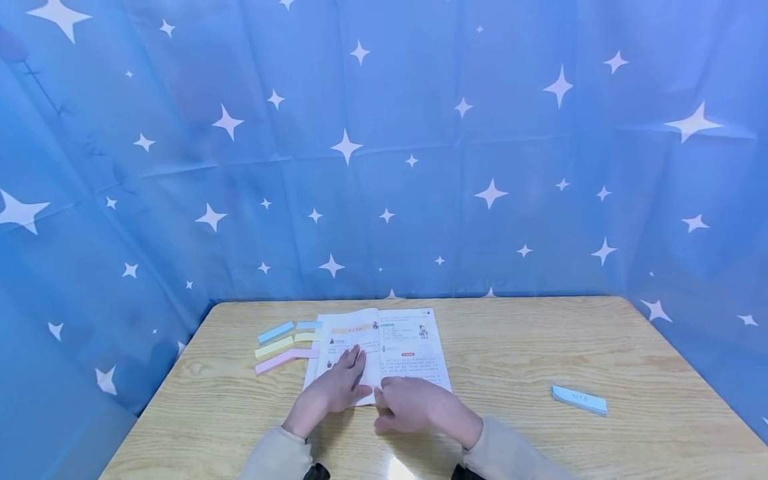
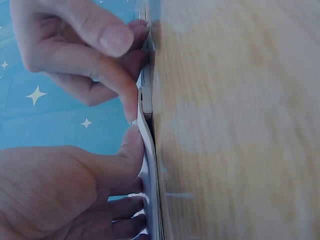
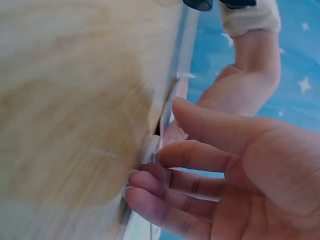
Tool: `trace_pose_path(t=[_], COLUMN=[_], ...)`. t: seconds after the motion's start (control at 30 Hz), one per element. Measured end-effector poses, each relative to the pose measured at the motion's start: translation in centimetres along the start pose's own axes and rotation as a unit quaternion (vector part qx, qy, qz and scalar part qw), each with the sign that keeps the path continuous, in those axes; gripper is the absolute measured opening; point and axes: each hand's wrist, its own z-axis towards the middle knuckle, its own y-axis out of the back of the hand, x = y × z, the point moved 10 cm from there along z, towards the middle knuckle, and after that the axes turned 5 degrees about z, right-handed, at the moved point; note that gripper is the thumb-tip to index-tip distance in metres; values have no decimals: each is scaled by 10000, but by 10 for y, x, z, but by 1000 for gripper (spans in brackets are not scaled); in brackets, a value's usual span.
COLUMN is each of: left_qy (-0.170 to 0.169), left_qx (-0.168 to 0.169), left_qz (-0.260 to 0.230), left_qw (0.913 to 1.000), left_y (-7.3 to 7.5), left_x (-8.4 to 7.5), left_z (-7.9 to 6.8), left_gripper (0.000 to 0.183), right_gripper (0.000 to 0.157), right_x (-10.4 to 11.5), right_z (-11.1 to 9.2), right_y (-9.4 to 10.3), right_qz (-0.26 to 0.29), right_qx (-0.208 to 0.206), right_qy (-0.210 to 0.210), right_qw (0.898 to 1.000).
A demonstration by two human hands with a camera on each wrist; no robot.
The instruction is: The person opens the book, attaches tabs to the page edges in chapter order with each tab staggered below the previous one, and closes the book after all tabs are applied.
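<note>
An open book (image 1: 415, 365) with printed pages lies on the wooden table. My left hand (image 1: 337, 385) rests on its left page with the fingers extended and the thumb near the bottom of the fold. By that lower edge is my right hand (image 1: 420, 403), its fingers loosely bent. In the right wrist view, the right fingertips (image 3: 145, 200) touch the book's edge, and the thumb stands apart from them. Seen from the left wrist, the left thumb (image 2: 132, 145) presses at the edge of the pages, close below the right index finger (image 2: 130, 102).
Blue (image 1: 276, 332), yellow (image 1: 274, 347) and pink (image 1: 275, 363) paper strips lie left of the book, with shorter ones at its left edge. A light blue strip (image 1: 579, 400) with writing lies at the right on the table (image 1: 498, 353). Behind hangs a blue starry curtain (image 1: 420, 187).
</note>
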Motion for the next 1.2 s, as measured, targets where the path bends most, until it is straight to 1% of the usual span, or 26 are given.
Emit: trace_pose_path(t=[0.03,0.1,0.17,0.27,0.4,0.5,0.6,0.63,0.73,0.8,0.93,1.07,1.2], left_qy=[-20,-44,-44,8,-8,-17,39,61,115,151,236,239,194], left_qx=[-6,-16,-39,-45,-42,-47,-84,-106,-177,-208,-237,-266,-275], left_qz=[-8,-7,37,98,117,168,277,321,448,531,596,622,650], left_qw=[10000,10000,10000,9999,9999,9998,9996,9994,9988,9983,9977,9974,9973], left_y=[0,0,0,0,-1,-2,-2,-2,0,0,-1,-2,-2], left_x=[0,0,0,2,2,1,-1,-1,-1,-1,1,1,0], left_z=[0,0,0,1,2,2,1,0,-1,-2,-2,-3,-3], left_gripper=[71,71,71,71,71,71,70,69,68,68,67,67,67], right_gripper=[39,45,46,36,20,16,9,10,21,24,26,26,26], right_x=[-1,-4,-6,-8,-9,-10,-13,-14,-21,-26,-35,-44,-56], right_z=[1,2,3,4,2,1,-1,-2,-6,-10,-20,-32,-45], right_y=[2,4,6,9,12,14,18,20,26,31,44,62,77], right_qz=[101,366,476,587,497,440,509,516,628,694,787,660,646], right_qx=[-31,-61,-113,-232,-408,-547,-715,-778,-923,-993,-1175,-1480,-1724], right_qy=[-20,-41,5,87,239,445,570,589,521,472,464,554,373], right_qw=[9999,9993,9988,9980,9976,9965,9945,9939,9924,9915,9889,9852,9822])
